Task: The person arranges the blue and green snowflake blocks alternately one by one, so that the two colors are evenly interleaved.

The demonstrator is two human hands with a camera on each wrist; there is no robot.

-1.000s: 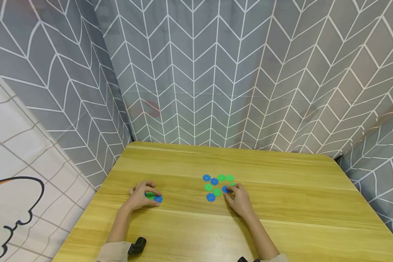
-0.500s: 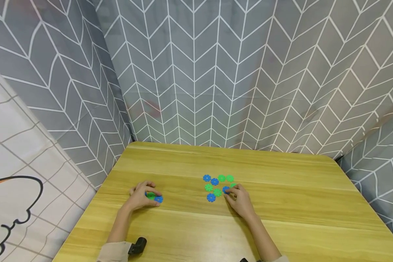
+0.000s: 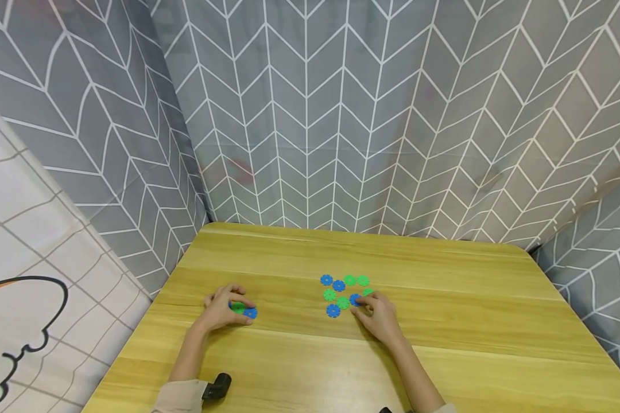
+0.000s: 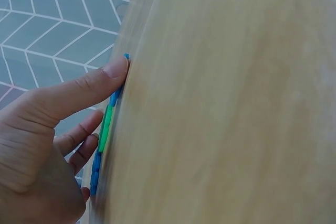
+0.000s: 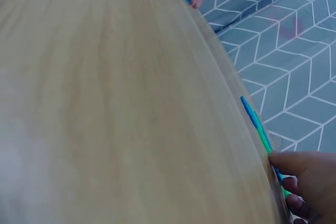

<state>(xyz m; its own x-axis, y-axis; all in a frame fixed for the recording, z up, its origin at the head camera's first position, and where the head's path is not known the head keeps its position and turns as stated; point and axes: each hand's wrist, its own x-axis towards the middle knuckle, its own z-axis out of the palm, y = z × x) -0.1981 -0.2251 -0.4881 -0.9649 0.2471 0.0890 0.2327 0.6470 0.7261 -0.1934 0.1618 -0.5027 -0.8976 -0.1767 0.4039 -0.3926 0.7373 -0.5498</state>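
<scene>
In the head view my left hand (image 3: 221, 310) curls its thumb and index finger about the edges of a blue notched snowflake disc (image 3: 250, 314). A green disc (image 3: 238, 308) adjoins it under that hand, and part of another blue one is mostly hidden. The left wrist view has the thumb tip on the row's blue end, beyond the green disc (image 4: 106, 128). To the right, my right hand (image 3: 379, 317) has its index finger and thumb at the edge of a blue snowflake disc (image 3: 355, 299). Its fingertips partly cover a green disc (image 3: 368, 292).
Left of the right hand lie more flat discs: blue ones (image 3: 333, 311) and green ones (image 3: 343, 302), spread in a loose group on the wooden table (image 3: 289, 361). A grey patterned curtain (image 3: 310, 143) hangs behind the table's far edge.
The right hand's thumb and the blue disc at its fingers have shifted very slightly left. My left hand stays in place around its discs.
</scene>
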